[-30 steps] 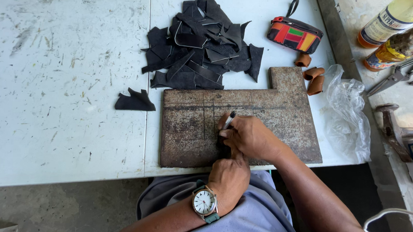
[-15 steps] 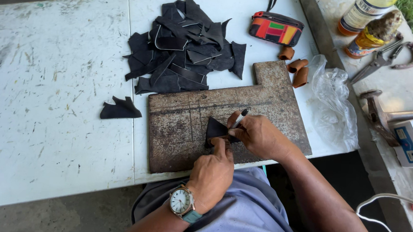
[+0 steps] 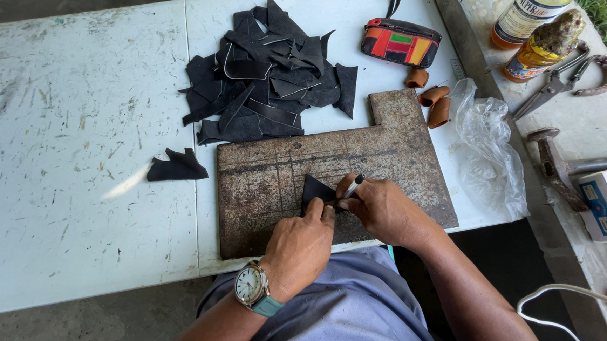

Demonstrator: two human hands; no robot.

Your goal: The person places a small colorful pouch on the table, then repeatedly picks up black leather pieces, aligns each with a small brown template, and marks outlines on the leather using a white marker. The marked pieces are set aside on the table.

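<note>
On the rusty plate (image 3: 403, 145): black leather piece (image 3: 314, 190) is lying flat for firm backing.
Left hand (image 3: 301, 244): fingers are pressing it down, steadying.
Right hand (image 3: 380, 209): fingers are pinching a pen (image 3: 352, 186), tip at its edge.

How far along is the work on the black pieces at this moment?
Done, by the look of it: one black piece lies apart on the white table. In hand: the left hand pins a small black piece on the rusty metal plate while the right hand works it with a pen-like tool. Left: the heap of black pieces.
</note>
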